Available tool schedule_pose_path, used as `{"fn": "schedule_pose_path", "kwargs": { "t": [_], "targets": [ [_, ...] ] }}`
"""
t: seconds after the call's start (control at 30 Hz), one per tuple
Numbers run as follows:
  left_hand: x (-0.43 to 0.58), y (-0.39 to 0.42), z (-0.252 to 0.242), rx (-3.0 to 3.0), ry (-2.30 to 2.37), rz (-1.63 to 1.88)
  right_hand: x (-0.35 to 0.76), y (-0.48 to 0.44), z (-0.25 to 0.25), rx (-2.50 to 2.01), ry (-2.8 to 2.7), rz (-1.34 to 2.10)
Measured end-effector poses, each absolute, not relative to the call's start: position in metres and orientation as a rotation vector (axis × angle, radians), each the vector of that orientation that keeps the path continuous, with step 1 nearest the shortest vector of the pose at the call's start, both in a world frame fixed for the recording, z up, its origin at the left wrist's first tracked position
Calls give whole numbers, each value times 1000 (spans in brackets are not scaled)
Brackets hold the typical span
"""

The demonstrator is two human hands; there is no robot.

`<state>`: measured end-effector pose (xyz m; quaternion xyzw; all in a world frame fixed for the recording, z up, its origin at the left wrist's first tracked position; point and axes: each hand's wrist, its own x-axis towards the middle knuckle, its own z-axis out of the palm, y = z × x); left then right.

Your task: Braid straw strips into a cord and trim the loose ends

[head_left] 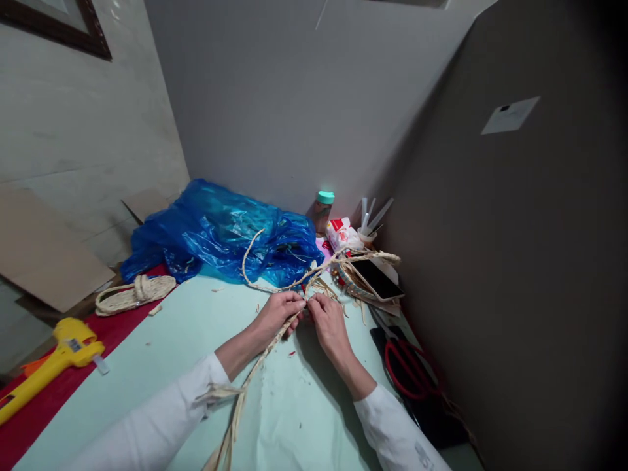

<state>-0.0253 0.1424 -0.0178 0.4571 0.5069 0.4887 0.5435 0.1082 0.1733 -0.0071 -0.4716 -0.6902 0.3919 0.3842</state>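
My left hand (283, 311) is closed around a twisted straw cord (256, 370) above the middle of the table. Close beside it, my right hand (328, 322) pinches the same cord, thumb and forefinger together, the two hands' fingertips nearly meeting. One end of the cord splits into loose flat strands running down between my forearms to the near edge. Beyond my hands, the twisted part stretches right and also curls up to the left in front of a blue plastic bag (230, 229). My fingers hide the spot being gripped.
A woven straw slipper (135, 294) and a yellow glue gun (69, 356) lie at left. Red-handled scissors (409, 373) and a phone (377, 278) are at right. A teal-lidded jar (322, 212) stands behind. The grey partition (490, 261) borders the right side.
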Motion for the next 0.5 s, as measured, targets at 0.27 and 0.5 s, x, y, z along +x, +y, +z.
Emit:
{"fn": "schedule_pose_path", "kwargs": {
  "t": [0.27,0.5],
  "targets": [
    [-21,140,-8,1335,1467,1332,97,172,-13,-1122,-1449,1461],
    [-13,138,2,1661,1673,1378,94,172,-7,-1083,-1244,1545]
  ]
}}
